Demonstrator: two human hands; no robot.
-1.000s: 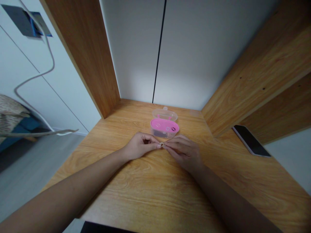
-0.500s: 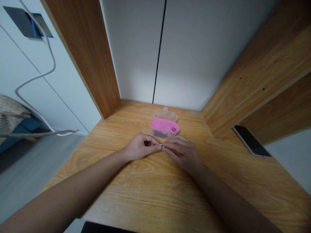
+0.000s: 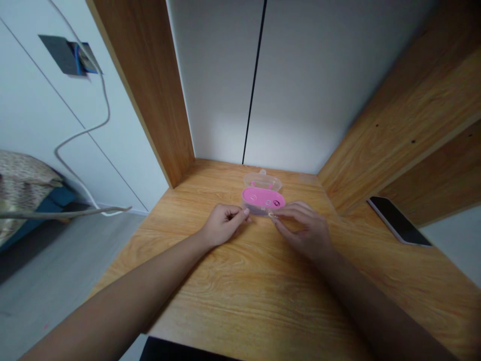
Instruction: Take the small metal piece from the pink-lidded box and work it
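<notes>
A small ring (image 3: 271, 215) is pinched in the fingertips of the right hand (image 3: 306, 232), just in front of the one pink box (image 3: 263, 199), while the left hand (image 3: 224, 226) is curled with thumb and forefinger pressed together just left of the box. One phone (image 3: 398, 227) lies well right of the box. Half a second earlier, both hands met on the ring farther from the box; now they are parted.

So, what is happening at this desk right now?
A person sits at a wooden desk. The right hand pinches something tiny at the front edge of a small pink case with an open clear lid. The left hand rests curled beside it, fingertips pinched together. A dark phone lies off to the right.
</notes>
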